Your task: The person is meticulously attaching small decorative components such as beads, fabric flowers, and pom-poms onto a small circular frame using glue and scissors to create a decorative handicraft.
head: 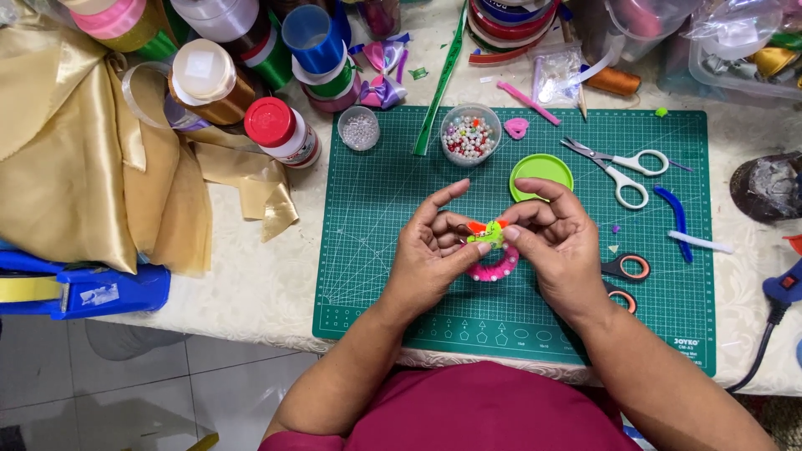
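Both hands meet over the middle of a green cutting mat (376, 250). My left hand (430, 255) and my right hand (560, 242) pinch a small craft piece (493, 249) between their fingertips. It is a pink ring studded with white beads, topped by a lime green part with an orange tip. The ring hangs just above the mat. A round lime green lid (541, 174) lies just beyond my right hand. A clear cup of mixed beads (470, 135) stands behind the hands.
White-handled scissors (622, 167) lie at the mat's right; black and orange scissors (625, 280) sit beside my right wrist. Ribbon spools (313, 50), a red-capped bottle (282, 132), gold satin cloth (75, 167) and a blue glue gun (785, 288) crowd the table edges.
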